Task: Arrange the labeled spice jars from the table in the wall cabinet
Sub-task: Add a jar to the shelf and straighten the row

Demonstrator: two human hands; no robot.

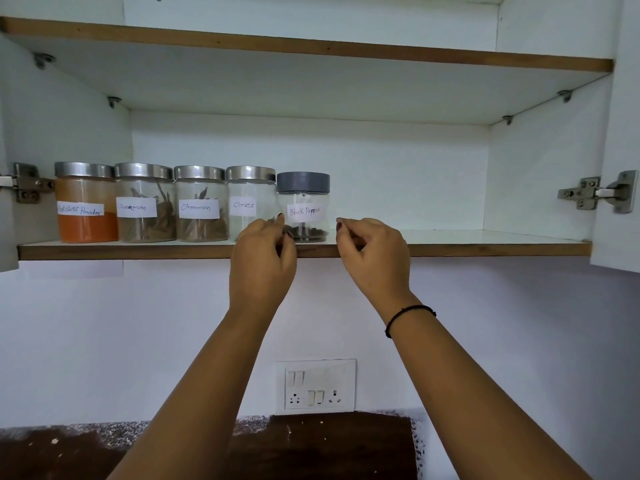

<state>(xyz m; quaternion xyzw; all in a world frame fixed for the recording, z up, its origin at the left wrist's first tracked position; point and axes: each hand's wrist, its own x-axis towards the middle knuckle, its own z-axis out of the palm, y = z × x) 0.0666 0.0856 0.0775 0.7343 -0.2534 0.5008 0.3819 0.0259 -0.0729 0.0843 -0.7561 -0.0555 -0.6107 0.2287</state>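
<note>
Brown worktop point(322, 445) runs along the bottom edge, speckled grey at its back. Above it, a white switch plate point(316, 386) sits on the pale wall.

Both forearms rise from below toward the cabinet. Black band point(408, 317) circles the right wrist.

Left hand point(261, 258): fingers curled loosely inward, palm away from camera, raised in front of the shelf point(485, 249) edge. Its fingertips overlap the base of the cloves jar point(247, 199) and the lower left of the pepper jar point(304, 206); whether they touch the glass, cannot tell. Nothing is gripped.

Right hand point(372, 254): fingers half curled, thumb and forefinger near each other, empty. It sits just right of the pepper jar, apart from it.

Lower shelf, front edge brown, top white. Five jars stand upright in a row, left portion of the shelf, side by side:
- chilli jar point(85, 202), steel lid, orange powder, leftmost, near the hinge point(26, 183).
- first cinnamon jar point(144, 202), steel lid, brown sticks.
- second cinnamon jar point(200, 204), steel lid, brown sticks.
- cloves jar, steel lid, contents mostly hidden by the left hand.
- pepper jar, grey lid, dark grains at bottom, rightmost.

Each carries a white handwritten label. Right half of the shelf holds nothing. Upper shelf point(311, 48) spans above.
</note>
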